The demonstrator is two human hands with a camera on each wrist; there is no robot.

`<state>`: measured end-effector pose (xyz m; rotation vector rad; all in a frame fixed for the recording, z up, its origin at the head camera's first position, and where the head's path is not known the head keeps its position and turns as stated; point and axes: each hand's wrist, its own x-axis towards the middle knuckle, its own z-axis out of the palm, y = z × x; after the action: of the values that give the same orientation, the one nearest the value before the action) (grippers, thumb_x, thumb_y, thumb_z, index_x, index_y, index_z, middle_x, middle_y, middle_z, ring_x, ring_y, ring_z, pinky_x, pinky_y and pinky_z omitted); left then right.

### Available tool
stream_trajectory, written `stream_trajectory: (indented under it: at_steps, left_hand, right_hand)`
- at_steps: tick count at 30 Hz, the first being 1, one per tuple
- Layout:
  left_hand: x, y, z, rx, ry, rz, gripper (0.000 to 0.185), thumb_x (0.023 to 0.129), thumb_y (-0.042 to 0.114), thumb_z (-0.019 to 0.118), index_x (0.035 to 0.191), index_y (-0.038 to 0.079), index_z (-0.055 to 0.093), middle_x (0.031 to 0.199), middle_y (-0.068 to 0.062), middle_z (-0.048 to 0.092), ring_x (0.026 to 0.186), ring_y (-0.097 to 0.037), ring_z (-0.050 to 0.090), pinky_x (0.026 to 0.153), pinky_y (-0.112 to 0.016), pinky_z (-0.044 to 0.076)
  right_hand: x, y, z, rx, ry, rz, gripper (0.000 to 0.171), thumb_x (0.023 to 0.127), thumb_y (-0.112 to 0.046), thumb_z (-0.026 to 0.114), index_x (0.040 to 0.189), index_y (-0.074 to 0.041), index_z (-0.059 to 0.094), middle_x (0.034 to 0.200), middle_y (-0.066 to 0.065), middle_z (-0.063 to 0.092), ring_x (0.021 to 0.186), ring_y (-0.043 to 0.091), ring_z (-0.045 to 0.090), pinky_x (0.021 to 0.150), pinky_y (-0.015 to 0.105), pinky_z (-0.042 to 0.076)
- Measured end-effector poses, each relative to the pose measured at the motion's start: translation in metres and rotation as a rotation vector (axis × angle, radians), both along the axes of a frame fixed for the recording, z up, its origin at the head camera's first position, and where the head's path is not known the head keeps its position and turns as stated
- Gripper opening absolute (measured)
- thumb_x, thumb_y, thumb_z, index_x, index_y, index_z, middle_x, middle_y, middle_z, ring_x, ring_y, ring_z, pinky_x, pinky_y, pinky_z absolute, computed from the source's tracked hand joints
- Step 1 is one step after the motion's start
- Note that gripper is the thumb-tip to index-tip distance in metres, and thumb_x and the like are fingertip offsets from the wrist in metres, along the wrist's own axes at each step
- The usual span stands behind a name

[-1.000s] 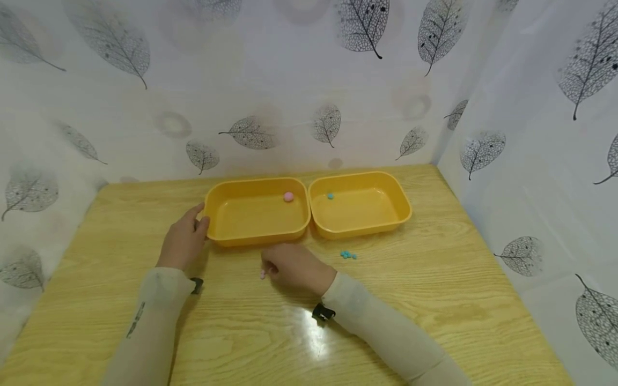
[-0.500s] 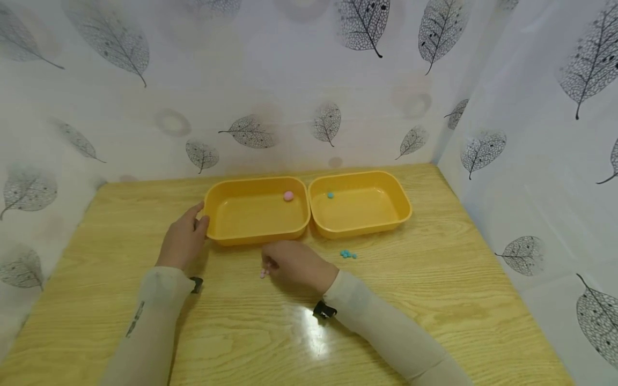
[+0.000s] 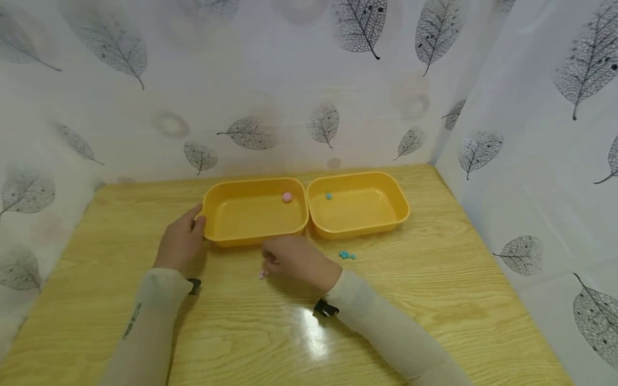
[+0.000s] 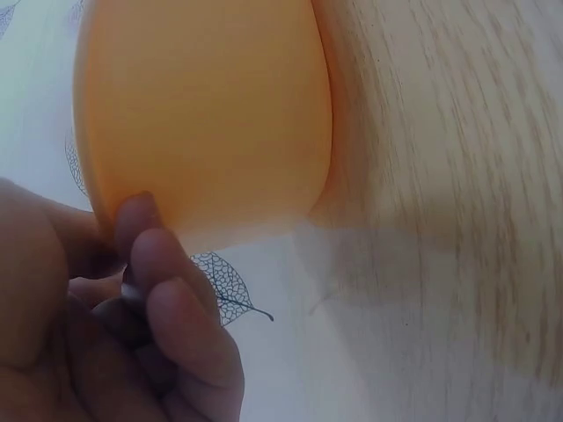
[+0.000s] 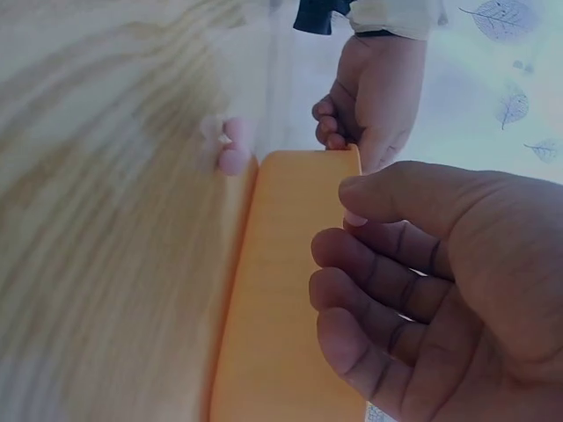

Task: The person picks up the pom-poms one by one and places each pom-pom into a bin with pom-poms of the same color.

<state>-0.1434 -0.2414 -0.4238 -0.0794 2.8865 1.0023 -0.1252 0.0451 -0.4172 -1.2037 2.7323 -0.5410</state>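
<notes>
My left hand (image 3: 181,241) grips the end rim of the left yellow tray (image 3: 212,236), its fingers against the tray's outer wall in the left wrist view. In front of that tray is my right hand (image 3: 299,261), just above the table. Its thumb and forefinger pinch a small pink ball (image 5: 354,219), mostly hidden by the fingertips. A few small pink balls (image 3: 262,274) lie on the table beside these fingers. Inside the left tray sits a larger pink ball (image 3: 287,197).
Touching the left tray's side is a second yellow tray (image 3: 405,214), holding a small blue ball (image 3: 329,196). Several blue balls (image 3: 344,254) lie in front of it on the wooden table (image 3: 434,300). A leaf-patterned curtain (image 3: 289,80) bounds the back and sides.
My right hand has lifted slightly toward the left tray, away from the pink balls on the table. The left hand keeps its place on the tray.
</notes>
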Motion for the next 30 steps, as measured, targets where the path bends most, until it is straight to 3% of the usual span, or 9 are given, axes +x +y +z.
stream_trajectory:
  at_steps: [3,14,23,30]
  left_hand:
    - [0.0,0.0,0.0,-0.014,0.002,0.003,0.058,0.114,0.036,0.03,0.163,0.005,0.029,0.117,-0.022,0.067,0.09,-0.03,0.059,0.079,-0.042,0.047]
    - [0.003,0.003,0.005,-0.027,0.01,-0.012,0.056,0.113,0.032,0.033,0.162,0.004,0.03,0.091,-0.014,0.064,0.07,-0.023,0.054,0.063,-0.035,0.046]
    - [0.004,0.005,0.007,0.049,-0.04,-0.032,0.058,0.113,0.035,0.034,0.164,0.008,0.025,0.101,-0.017,0.066,0.075,-0.024,0.058,0.064,-0.034,0.05]
    - [0.004,0.007,0.006,0.077,-0.039,-0.031,0.059,0.114,0.035,0.035,0.164,0.007,0.024,0.106,-0.018,0.068,0.082,-0.025,0.064,0.067,-0.034,0.053]
  right_hand:
    - [-0.001,0.001,0.003,0.003,0.04,0.013,0.014,0.099,-0.024,0.07,0.089,-0.018,0.062,0.08,-0.009,0.056,0.071,0.005,0.048,0.062,0.02,0.038]
    - [-0.007,0.006,0.007,-0.018,0.185,-0.022,0.004,0.096,-0.019,0.068,0.092,-0.019,0.067,0.083,-0.008,0.064,0.072,0.005,0.055,0.06,0.019,0.044]
    - [-0.012,0.011,0.01,-0.025,0.171,-0.088,0.004,0.097,-0.019,0.069,0.101,-0.017,0.07,0.093,-0.005,0.067,0.083,0.01,0.061,0.066,0.023,0.051]
    - [-0.019,0.018,0.01,-0.121,0.118,-0.137,0.012,0.094,-0.01,0.069,0.106,-0.013,0.07,0.099,-0.002,0.069,0.088,0.012,0.063,0.067,0.025,0.052]
